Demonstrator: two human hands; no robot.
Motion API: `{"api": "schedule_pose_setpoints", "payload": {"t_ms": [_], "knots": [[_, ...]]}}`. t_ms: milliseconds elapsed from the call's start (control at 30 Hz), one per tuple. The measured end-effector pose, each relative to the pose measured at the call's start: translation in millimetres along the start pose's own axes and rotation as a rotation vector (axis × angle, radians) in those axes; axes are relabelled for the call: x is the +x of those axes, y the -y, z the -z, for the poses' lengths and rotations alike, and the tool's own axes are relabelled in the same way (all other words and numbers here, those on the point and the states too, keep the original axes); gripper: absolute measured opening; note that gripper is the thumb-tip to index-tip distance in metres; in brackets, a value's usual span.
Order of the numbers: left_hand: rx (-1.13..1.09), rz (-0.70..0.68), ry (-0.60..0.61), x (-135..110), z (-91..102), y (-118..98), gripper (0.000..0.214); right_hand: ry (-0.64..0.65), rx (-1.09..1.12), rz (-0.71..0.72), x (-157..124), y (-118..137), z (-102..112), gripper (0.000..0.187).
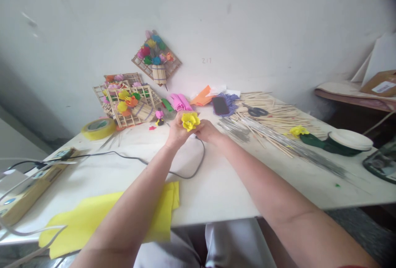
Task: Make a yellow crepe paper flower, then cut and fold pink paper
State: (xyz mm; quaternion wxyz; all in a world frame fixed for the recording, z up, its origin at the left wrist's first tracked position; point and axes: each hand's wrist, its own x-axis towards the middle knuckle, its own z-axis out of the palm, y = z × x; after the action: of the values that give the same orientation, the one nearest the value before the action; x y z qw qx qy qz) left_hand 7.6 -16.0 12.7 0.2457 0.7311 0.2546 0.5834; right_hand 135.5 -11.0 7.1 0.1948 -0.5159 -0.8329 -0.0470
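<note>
Over the middle of the table, a yellow paper flower (190, 122) with open, cupped petals faces up toward me. My left hand (178, 131) is closed around its lower left side. From the right, my right hand (206, 131) meets it with bent fingers closed at the flower's base; the fingertips are partly hidden behind the petals. Just below the hands, a black cord (202, 158) ends near a small whitish part that I cannot make out. A yellow crepe paper sheet (89, 214) lies under my left forearm at the table's front edge.
Flower-decorated stick lattices (136, 109) lean at the left, near a yellow tape roll (98, 129) and a power strip (40, 181). Pink paper rolls (179, 102), a phone (220, 105), scissors (258, 111), wooden sticks (278, 115) and wires (297, 148) lie behind and right.
</note>
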Motion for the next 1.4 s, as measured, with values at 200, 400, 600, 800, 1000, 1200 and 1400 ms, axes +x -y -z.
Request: {"api": "schedule_pose_setpoints", "payload": {"t_ms": [200, 400, 600, 800, 1000, 1200, 1400], "knots": [[-0.08, -0.051, 0.003, 0.1, -1.9, -7.7, 0.046, 0.0, 0.007, 0.035, -2.0, 2.7, 3.4, 0.028], [-0.088, -0.027, -0.025, -0.3, -0.1, -10.9, 0.041, 0.03, -0.02, 0.049, -0.9, 1.6, 2.8, 0.034], [-0.148, 0.057, -0.1, 2.1, 2.5, -9.7, 0.035, 0.017, 0.095, 0.075, 1.5, 1.0, 5.0, 0.029], [-0.126, 0.084, -0.08, 3.1, 3.3, -8.4, 0.042, -0.001, 0.281, 0.098, 2.7, -0.8, 3.5, 0.022], [0.19, -0.056, 0.11, 2.1, 14.0, 3.7, 0.031, -0.045, 0.423, 0.139, 4.0, -10.4, 1.3, 0.021], [0.197, 0.02, -0.057, 6.3, 19.1, 12.6, 0.022, -0.135, 0.606, 0.102, 3.2, -11.9, -1.2, 0.018], [-0.017, 0.242, -0.395, 13.2, 28.4, 22.1, 0.029, -0.202, 0.677, 0.014, 1.7, -6.8, -5.1, 0.025]]}}
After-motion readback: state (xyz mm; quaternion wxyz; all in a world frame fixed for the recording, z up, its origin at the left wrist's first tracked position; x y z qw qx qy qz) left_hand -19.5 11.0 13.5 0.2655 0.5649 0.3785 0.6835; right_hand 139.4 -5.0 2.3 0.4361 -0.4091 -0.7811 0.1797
